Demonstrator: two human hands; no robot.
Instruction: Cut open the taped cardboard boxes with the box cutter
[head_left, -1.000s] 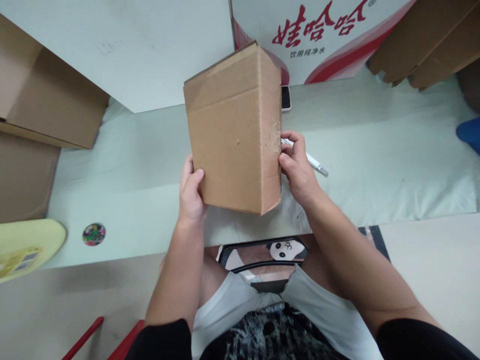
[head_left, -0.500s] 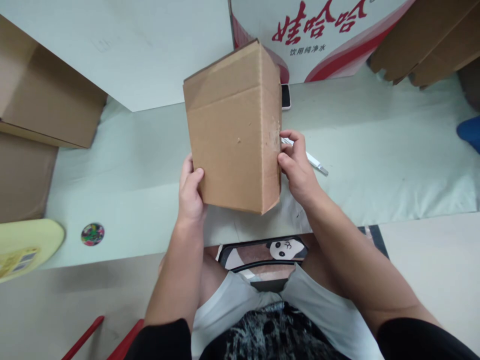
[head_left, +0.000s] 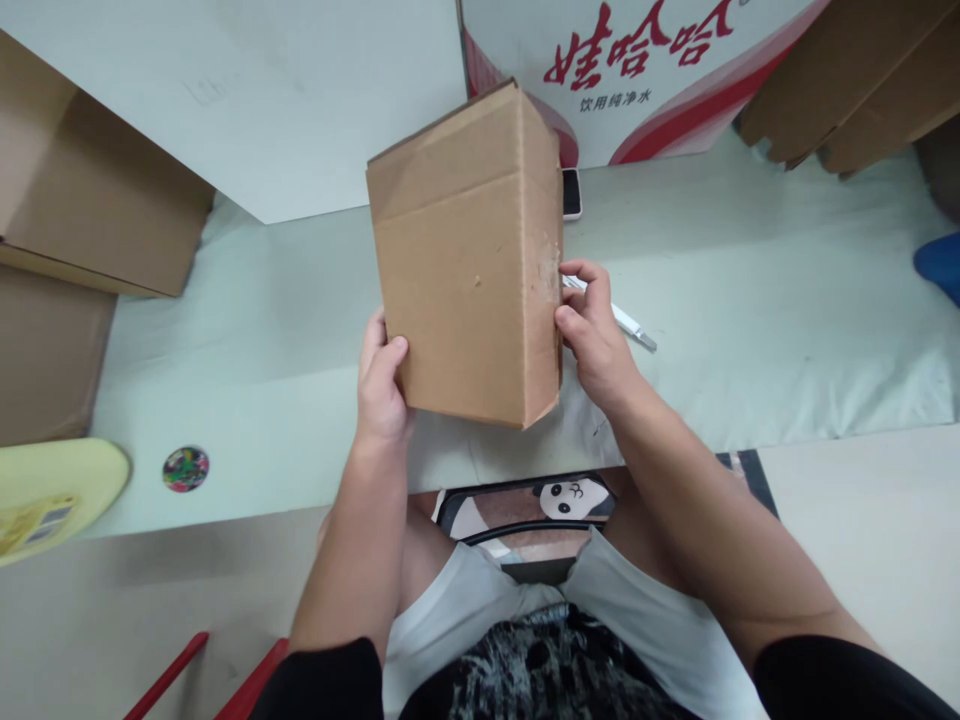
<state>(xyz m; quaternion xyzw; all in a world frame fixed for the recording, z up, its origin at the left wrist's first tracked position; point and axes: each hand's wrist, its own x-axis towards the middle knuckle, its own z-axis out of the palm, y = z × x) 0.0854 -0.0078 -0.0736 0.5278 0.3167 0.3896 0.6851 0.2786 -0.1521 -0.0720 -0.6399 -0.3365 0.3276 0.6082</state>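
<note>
A brown cardboard box [head_left: 465, 270] stands upright above the pale green table [head_left: 750, 320], held between both hands. My left hand [head_left: 381, 385] grips its lower left edge, thumb on the front face and fingers behind. My right hand [head_left: 589, 330] is closed on the box's right side edge, the fingers pinching the cardboard. Behind my right hand a white pen-like tool [head_left: 630, 325] lies on the table. A phone [head_left: 571, 193] lies flat beyond the box, partly hidden by it.
Brown cartons [head_left: 82, 210] are stacked at the left, more cardboard [head_left: 847, 80] at the far right. A white and red printed carton [head_left: 645, 70] stands at the back. A round colourful sticker [head_left: 185, 468] and a yellow board [head_left: 45, 495] lie at the left. A blue object [head_left: 939, 265] sits at the right edge.
</note>
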